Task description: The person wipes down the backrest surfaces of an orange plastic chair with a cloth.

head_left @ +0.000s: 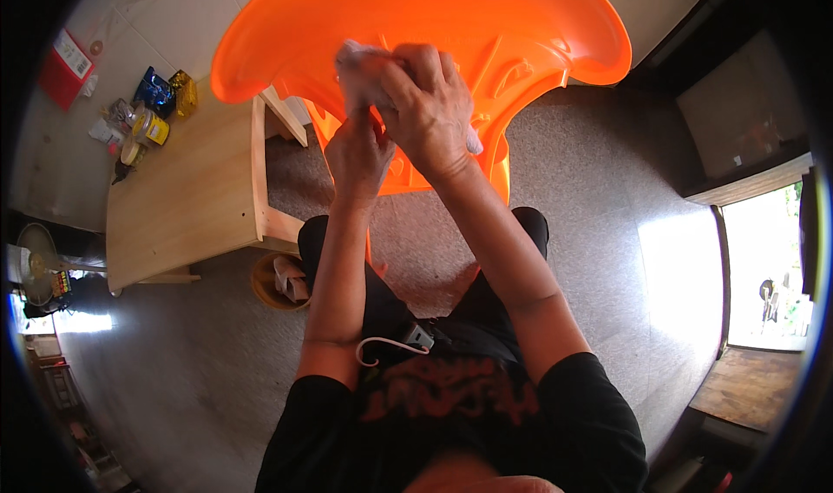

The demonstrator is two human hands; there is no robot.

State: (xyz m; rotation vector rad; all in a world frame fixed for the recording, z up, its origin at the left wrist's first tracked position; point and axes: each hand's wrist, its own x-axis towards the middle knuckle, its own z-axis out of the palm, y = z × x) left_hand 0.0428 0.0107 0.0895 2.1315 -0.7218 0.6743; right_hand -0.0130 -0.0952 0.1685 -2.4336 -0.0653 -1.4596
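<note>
An orange plastic chair (pixel 429 11) stands in front of me at the top of the head view, with raised shapes moulded in it. Over it my right hand (pixel 429 102) is closed on a pale, greyish-pink cloth (pixel 358 66). The cloth is bunched and a little blurred; a small end of it pokes out beside my right wrist. My left hand (pixel 361 151) is just below and left of the right one, fingers curled at the lower edge of the cloth. Whether its fingers grip the cloth is hard to see.
To the left is a light wooden table (pixel 189 187) with a yellow-labelled tub (pixel 151 128), a blue foil packet (pixel 155 92) and a gold one. Below its corner stands a yellowish bin (pixel 263 285) holding crumpled paper. A white cable (pixel 390 341) lies at my waist. Dark furniture stands at right.
</note>
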